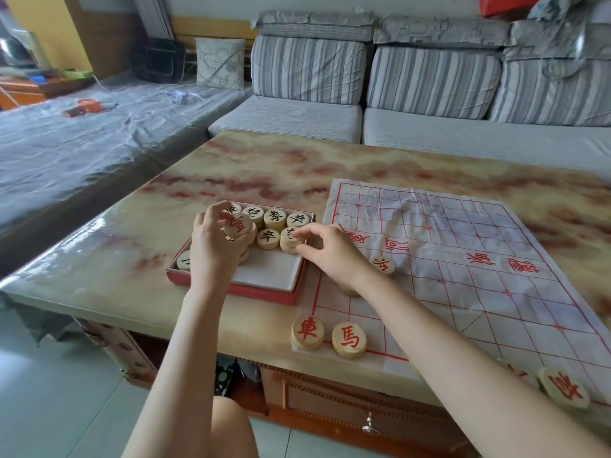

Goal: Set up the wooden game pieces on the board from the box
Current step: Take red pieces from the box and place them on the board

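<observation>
Over the box [264, 285], near the table's [264, 166] left front edge, your left hand [215, 246] pinches 1 red-marked piece [238, 225] clear of the others. Your right hand [327, 249] reaches across the box's right wall, fingertips closed on the upper piece of a stack [291, 241]. About 6 black-marked pieces remain in the box's far half. Both hands sit at the box; the board [463, 259] lies to their right, so your right hand is nearer it. Along the board's near edge, 2 red pieces [327, 333] stand side by side.
</observation>
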A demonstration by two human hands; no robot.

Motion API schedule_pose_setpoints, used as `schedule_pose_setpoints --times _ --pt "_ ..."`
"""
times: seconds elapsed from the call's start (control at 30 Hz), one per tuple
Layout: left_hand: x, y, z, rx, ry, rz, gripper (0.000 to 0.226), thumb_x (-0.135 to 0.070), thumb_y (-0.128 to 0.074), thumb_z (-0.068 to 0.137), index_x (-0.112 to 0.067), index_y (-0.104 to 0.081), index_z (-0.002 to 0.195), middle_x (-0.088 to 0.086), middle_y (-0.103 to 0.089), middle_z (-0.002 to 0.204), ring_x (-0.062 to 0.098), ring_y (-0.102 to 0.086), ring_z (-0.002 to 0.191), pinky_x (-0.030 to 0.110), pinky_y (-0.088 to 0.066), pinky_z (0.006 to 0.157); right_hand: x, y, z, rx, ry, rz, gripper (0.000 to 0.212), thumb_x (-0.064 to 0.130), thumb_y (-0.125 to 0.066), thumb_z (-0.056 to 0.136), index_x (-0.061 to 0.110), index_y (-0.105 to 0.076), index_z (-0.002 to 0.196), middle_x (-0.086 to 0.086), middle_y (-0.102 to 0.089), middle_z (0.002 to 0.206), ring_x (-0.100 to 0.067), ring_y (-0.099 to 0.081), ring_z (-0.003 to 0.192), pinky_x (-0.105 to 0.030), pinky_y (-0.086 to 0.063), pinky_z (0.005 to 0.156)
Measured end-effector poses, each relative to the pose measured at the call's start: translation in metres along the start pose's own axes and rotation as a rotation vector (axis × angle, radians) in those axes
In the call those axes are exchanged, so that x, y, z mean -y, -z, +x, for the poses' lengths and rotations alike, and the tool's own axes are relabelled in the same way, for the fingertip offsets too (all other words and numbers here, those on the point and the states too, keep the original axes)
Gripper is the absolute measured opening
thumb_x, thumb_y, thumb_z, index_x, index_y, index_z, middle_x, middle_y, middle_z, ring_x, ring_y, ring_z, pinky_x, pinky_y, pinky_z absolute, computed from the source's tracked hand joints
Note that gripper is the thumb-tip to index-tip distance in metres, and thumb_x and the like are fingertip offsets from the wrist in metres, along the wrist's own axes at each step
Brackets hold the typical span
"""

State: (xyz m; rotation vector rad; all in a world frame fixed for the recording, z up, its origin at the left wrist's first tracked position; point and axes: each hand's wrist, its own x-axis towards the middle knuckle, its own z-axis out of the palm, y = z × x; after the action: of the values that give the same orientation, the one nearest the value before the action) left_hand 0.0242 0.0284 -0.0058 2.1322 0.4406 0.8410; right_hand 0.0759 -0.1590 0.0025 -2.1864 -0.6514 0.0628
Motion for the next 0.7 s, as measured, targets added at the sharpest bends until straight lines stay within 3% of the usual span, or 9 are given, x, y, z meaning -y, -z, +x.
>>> schedule_pose_setpoints --times 0.17,0.27,0.4,0.53,0.7 --pt "0.006 0.012 -0.007 -0.045 0.085 -0.079 0.063 -0.009 -0.076 0.065 -0.024 -0.054 0.122 0.004 -0.058 0.116 0.020 -0.059 0.102 0.029 -0.046 0.088 0.017 -0.011 0.022 0.039 -0.029 -0.118 0.033 0.026 -0.059 0.084 0.028 -0.060 0.117 -0.006 -0.051 0.122 -0.022 -0.038 0.125 -0.035 -0.031 0.108" --pt "0.007 0.016 -0.007 -0.060 0.084 -0.088 0.061 -0.010 -0.076 0.067 -0.024 -0.054 0.122 0.004 -0.059 0.115 0.018 -0.060 0.100 0.027 -0.045 0.087 0.025 -0.020 0.037 0.083 -0.017 -0.158 0.039 0.021 -0.058 0.084 0.027 -0.057 0.123 -0.010 -0.048 0.124 -0.023 -0.034 0.127 -0.029 -0.029 0.107" --pt "0.012 0.019 -0.009 -0.070 0.075 -0.094 0.058 -0.006 -0.075 0.068 -0.023 -0.056 0.120 0.007 -0.057 0.115 0.016 -0.060 0.099 0.026 -0.046 0.089 0.036 -0.042 0.067 0.184 0.039 -0.202 0.048 0.014 -0.051 0.086 0.028 -0.049 0.131 0.003 -0.049 0.114 -0.017 -0.031 0.119 -0.032 -0.026 0.106" --pt "0.014 0.019 -0.008 -0.052 0.081 -0.108 0.059 -0.006 -0.076 0.067 -0.023 -0.056 0.121 0.006 -0.058 0.115 0.015 -0.059 0.100 0.021 -0.043 0.085 0.038 -0.066 0.094 0.359 0.029 -0.407 0.063 0.014 -0.043 0.086 0.042 -0.030 0.140 -0.007 -0.030 0.144 -0.034 -0.020 0.134 -0.046 -0.016 0.114" --pt "0.019 0.021 -0.007 -0.020 0.092 -0.095 0.058 -0.005 -0.077 0.066 -0.021 -0.058 0.118 0.006 -0.058 0.117 0.018 -0.060 0.103 0.021 -0.043 0.084 0.038 -0.072 0.098 0.349 0.100 -0.532 0.058 0.007 -0.043 0.090 0.035 -0.033 0.140 -0.011 -0.025 0.142 -0.035 -0.020 0.133 -0.044 -0.014 0.112"
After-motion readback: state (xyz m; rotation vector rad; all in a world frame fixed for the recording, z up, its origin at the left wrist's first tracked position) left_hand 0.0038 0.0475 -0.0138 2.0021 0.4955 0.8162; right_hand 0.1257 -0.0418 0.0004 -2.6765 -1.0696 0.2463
